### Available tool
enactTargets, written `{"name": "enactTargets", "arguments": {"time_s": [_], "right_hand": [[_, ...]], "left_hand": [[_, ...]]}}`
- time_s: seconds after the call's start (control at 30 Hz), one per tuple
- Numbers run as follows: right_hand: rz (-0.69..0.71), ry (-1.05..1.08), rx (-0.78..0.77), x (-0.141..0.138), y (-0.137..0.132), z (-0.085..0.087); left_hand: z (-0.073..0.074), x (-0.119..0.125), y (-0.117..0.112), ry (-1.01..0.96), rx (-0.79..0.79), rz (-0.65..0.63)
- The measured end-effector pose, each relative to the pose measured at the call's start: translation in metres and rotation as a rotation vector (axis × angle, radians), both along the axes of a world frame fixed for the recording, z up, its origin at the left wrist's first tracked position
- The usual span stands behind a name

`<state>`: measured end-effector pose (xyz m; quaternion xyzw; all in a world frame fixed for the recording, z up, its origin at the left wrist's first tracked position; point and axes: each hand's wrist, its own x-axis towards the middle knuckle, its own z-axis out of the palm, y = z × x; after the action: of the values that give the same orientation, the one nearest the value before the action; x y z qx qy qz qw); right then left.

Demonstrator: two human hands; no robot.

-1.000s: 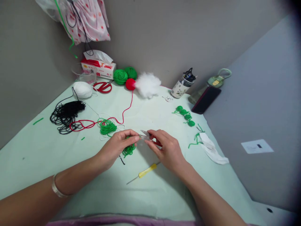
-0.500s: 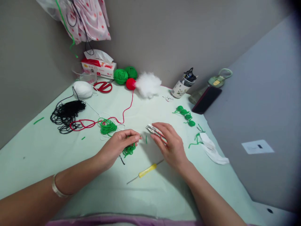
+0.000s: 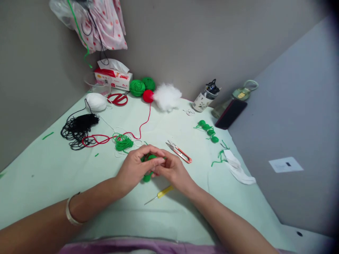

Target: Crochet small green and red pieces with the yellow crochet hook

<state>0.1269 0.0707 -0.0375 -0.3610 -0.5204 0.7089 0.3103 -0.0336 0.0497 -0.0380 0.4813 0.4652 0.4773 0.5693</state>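
Note:
Both hands meet over the near middle of the table. My left hand point(image 3: 136, 165) is closed around a bundle of green yarn point(image 3: 146, 177), which shows below and between the fingers. The fingertips of my right hand point(image 3: 173, 169) pinch at the same green yarn; its exact shape is mostly hidden. Just right of the hands lie orange-handled thread snips point(image 3: 180, 152), blades pointing away to the left. Partly under my right hand rests a yellow-handled crochet hook point(image 3: 164, 192). A loose green yarn skein point(image 3: 123, 143) lies left of my hands.
On the left are tangled black yarn point(image 3: 82, 127), a white yarn ball point(image 3: 96, 102) and red scissors point(image 3: 118, 99). Behind stand a tissue box point(image 3: 113, 78), green yarn balls point(image 3: 137, 88), a red ball point(image 3: 148, 96) and white stuffing point(image 3: 167, 97). Rightward are small green pieces point(image 3: 208, 130) and a phone point(image 3: 231, 113).
My right hand has put the thread snips down on the table. It has moved left to my left hand and taken hold of the green yarn. The view has shifted slightly.

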Motion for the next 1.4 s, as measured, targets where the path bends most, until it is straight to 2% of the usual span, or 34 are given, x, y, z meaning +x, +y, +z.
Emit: {"name": "enactTargets", "arguments": {"time_s": [0.17,0.37,0.47,0.63,0.8,1.0,1.1,1.23,1.4], "right_hand": [[-0.079,0.049,-0.118,0.008,0.011,0.006],[-0.204,0.157,-0.165,0.019,0.018,0.016],[-0.267,0.185,-0.145,0.026,0.024,0.016],[-0.332,0.215,-0.128,0.038,0.035,0.014],[-0.252,0.212,-0.157,0.032,0.031,0.013],[-0.142,0.208,-0.192,0.02,0.02,0.013],[-0.13,0.19,-0.187,0.02,0.02,0.013],[-0.252,0.143,-0.107,0.032,0.028,0.011],[-0.49,0.001,0.098,0.069,0.049,0.01]], "left_hand": [[-0.005,-0.009,0.009,-0.052,-0.05,0.061],[-0.005,-0.01,0.011,-0.129,-0.101,-0.17],[-0.004,-0.012,0.011,-0.106,-0.089,-0.192],[-0.009,-0.018,0.015,-0.068,-0.045,-0.13],[-0.015,-0.014,0.013,-0.006,-0.028,-0.124],[-0.006,-0.012,0.01,0.023,-0.039,-0.113],[-0.002,-0.014,0.012,0.016,-0.04,-0.098],[-0.002,-0.02,0.017,0.003,-0.036,0.01],[-0.001,-0.026,0.022,-0.021,-0.033,0.124]]}}
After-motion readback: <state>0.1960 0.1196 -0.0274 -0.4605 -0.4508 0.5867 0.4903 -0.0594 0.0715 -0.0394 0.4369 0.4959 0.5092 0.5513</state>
